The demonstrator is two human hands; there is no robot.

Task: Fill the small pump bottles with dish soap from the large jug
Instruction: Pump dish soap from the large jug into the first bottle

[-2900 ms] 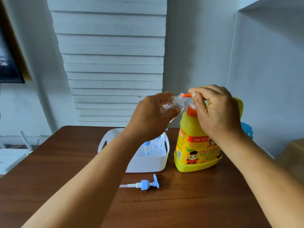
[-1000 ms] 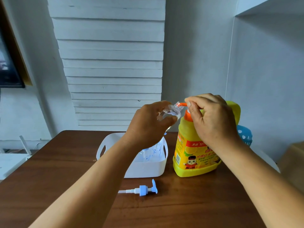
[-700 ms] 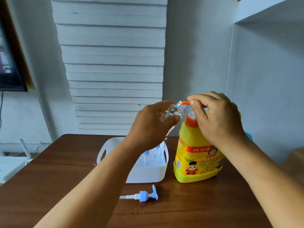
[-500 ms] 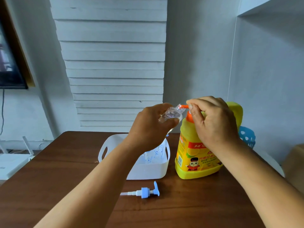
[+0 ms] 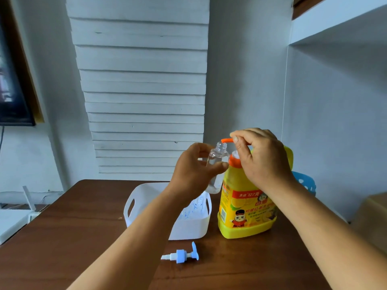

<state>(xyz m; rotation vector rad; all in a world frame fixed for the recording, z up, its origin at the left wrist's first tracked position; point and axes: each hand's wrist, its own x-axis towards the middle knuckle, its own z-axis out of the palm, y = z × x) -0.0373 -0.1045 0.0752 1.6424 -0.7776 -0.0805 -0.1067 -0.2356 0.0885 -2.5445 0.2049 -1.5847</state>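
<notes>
A large yellow soap jug with an orange pump stands on the brown table. My right hand rests over the pump head, fingers curled round the orange spout. My left hand grips a small clear bottle, nearly upright, its open neck just under the spout tip. A loose blue and white pump cap lies on the table in front.
A white handled basket with several more small pump bottles sits left of the jug. A blue perforated basket peeks out behind the jug. A wall and slatted panel stand close behind the table.
The clear bottle in my left hand has gone from tilted against the spout to nearly upright below it. My right hand stays on the pump head.
</notes>
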